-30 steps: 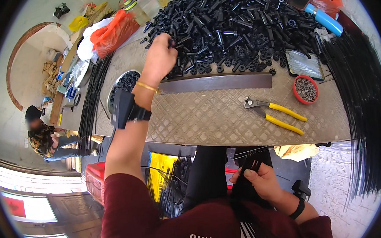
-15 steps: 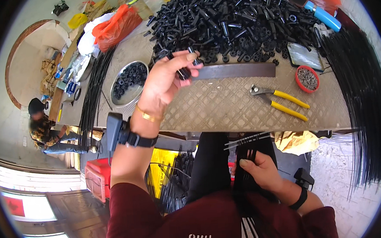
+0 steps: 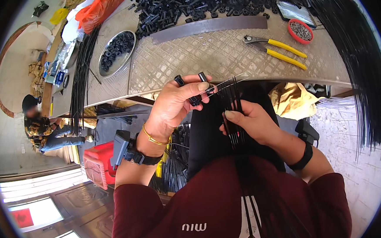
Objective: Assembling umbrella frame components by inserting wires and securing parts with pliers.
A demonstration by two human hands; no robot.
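Protruding above the left hand's fingers [image 3: 199,87], black tubes [image 3: 191,89] meet rods [image 3: 233,100].

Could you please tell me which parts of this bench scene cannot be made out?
- Small black plastic tubes: left hand covers their lower ends, head view.
- Thin black rods: lower lengths merge with dark lap, right hand covering some.
- Red round dish: contents too small.

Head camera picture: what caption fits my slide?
Left hand holds small black tubes while right hand grips thin black rods.
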